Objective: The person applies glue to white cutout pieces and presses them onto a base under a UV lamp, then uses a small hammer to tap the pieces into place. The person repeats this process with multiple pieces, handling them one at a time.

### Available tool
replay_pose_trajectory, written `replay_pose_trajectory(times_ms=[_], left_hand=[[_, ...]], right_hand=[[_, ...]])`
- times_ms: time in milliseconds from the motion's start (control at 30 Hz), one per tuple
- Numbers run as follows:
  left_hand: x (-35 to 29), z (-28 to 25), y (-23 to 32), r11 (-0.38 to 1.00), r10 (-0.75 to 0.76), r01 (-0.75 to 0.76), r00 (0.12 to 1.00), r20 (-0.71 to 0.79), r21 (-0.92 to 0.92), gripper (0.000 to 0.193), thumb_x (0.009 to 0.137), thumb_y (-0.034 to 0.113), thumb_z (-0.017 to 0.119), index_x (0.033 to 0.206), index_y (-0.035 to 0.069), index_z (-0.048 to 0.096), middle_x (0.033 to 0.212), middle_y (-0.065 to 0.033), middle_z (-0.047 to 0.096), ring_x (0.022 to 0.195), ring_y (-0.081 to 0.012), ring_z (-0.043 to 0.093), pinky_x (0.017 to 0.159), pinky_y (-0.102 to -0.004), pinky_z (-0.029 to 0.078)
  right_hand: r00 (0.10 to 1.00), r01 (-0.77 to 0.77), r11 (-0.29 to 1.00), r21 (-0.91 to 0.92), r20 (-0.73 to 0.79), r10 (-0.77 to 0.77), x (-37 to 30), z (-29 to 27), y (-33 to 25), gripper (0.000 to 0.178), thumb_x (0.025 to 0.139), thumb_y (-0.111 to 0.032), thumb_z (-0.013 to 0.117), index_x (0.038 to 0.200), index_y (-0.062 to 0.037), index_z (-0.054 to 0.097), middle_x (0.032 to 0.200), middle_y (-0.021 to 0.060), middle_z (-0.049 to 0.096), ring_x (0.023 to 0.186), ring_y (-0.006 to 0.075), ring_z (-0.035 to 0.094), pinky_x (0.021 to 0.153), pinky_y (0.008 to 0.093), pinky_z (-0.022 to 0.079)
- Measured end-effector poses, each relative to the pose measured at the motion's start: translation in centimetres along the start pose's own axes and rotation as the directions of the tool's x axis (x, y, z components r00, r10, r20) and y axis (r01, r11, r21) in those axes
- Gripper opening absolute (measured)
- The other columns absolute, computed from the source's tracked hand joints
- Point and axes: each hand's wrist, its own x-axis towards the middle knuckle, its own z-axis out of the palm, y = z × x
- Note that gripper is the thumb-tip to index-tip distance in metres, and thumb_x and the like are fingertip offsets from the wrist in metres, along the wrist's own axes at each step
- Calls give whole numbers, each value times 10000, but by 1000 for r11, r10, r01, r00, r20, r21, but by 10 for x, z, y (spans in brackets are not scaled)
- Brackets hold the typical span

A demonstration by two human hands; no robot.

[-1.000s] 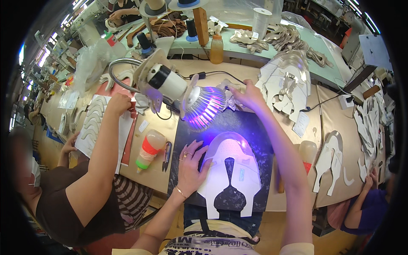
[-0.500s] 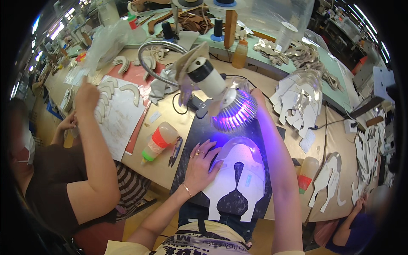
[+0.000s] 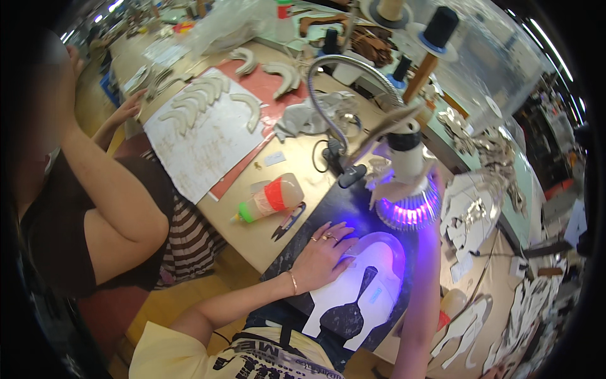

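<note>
A white cut shoe-upper piece (image 3: 390, 273) with a keyhole-shaped opening and a curved toe end lies on a dark marbled board (image 3: 291, 254). My left hand (image 3: 323, 258) rests with spread fingers on the piece's left edge and the board beside it. Purple light falls on the piece from a finned lamp (image 3: 409, 212) on a bent metal gooseneck. My right hand (image 3: 435, 175) is up behind the lamp's right side. The lamp hides its fingers, so whether it holds anything cannot be seen.
Left of the board lie a squeeze bottle (image 3: 282, 194) and thread snips (image 3: 289, 222). Curved pale strips (image 3: 201, 96) sit on white paper. At right are stacked white pieces (image 3: 470, 205) and another bottle (image 3: 452, 304). A co-worker's arm (image 3: 117, 183) is at the left.
The whole view has turned and tilted, so the table's things appear farther right. My left hand stays by the white piece, and my right stays behind the lamp. The co-worker's raised arm has moved.
</note>
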Motion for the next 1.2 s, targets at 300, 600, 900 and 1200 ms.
replay_pose_trajectory(times_ms=[300,600,900,1200], left_hand=[[-2,2,-3,1000,17,-17,1000,-1,6,427,905,276,659,1278,75,602,1340,-163,550,1318,-319,476,1183,-504,278],[-4,3,-3,1000,3,-3,1000,-2,-21,438,917,284,651,1290,65,581,1303,-179,556,1293,-339,488,1168,-508,297],[-3,5,-3,1000,11,-11,999,-34,-1,404,918,297,662,1257,83,606,1289,-156,572,1268,-318,512,1156,-512,306],[-3,6,-3,1000,8,-8,999,-42,-1,384,915,283,666,1234,75,618,1283,-145,588,1259,-303,526,1154,-513,308]], right_hand=[[908,-203,977,-66,360,213,-67,16,-10,406,917,-112,651,1299,-23,547,1146,140,659,976,201,678,840,330,554],[790,-526,847,79,413,453,-69,-40,68,418,1000,-81,553,1403,10,493,1284,138,608,1067,182,654,908,319,560],[894,-209,972,108,425,146,-73,45,-20,416,943,-204,697,1281,-30,528,1074,81,630,966,122,633,852,279,526],[904,200,914,-352,426,-34,-58,46,-2,304,968,-193,669,1203,-37,556,1032,54,628,921,114,623,817,291,517]])
